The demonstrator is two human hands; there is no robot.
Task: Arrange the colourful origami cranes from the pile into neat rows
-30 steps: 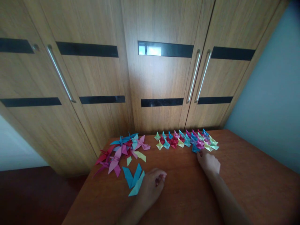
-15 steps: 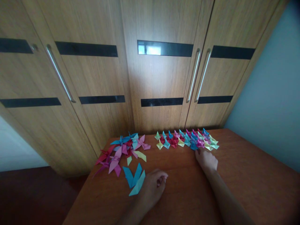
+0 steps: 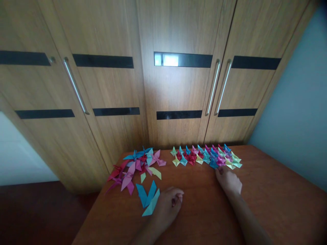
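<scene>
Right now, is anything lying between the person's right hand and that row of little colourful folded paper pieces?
Nothing visible: the right hand reaches across bare wooden table, fingertips at the blue piece on the near edge of the row of small colourful folded paper pieces.

We see a domestic room, probably a bedroom, though the view shows only one corner. A full-height wooden wardrobe (image 3: 163, 75) with long metal handles (image 3: 212, 86) and dark inset strips fills the back. A pale blue wall (image 3: 301, 112) adjoins it, and a reddish-brown wooden table (image 3: 268, 190) bears folded paper figures (image 3: 206, 157).
</scene>
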